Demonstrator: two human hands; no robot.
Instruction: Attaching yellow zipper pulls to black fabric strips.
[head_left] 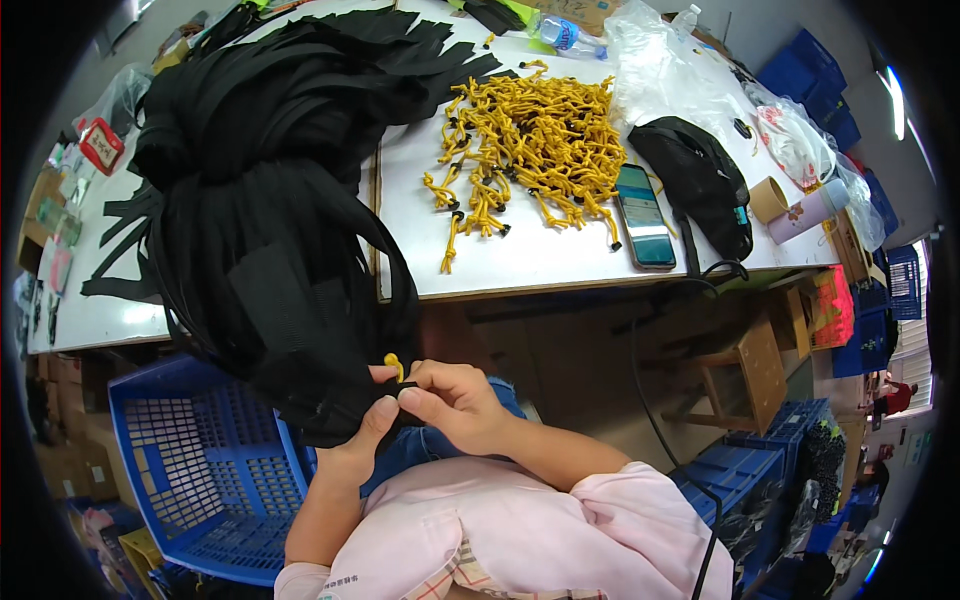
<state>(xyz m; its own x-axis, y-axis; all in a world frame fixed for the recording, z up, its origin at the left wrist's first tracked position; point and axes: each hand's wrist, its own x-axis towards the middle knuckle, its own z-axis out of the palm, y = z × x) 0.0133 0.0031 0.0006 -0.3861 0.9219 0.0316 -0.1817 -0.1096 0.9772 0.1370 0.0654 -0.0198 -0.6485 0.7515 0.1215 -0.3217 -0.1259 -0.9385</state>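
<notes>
white table (545,262) in a cluttered workroom, its edge just beyond the person's lap. nearest, the left hand (368,428) and right hand (458,402) meet over it, thumbs and fingers clamped on a black strap end (408,388), a knotted yellow cord (396,366) standing up between them; the exact finger overlap is hidden. beside the left forearm sits a blue crate (165,400). heaped black straps (275,255) spill over the table's edge, crowding the left side. farther on lie a phone (645,218), a black pouch (697,172) and a lavender tumbler (808,212), then piled yellow cords (550,130), clear plastic (650,70) and a bottle (572,38).
</notes>
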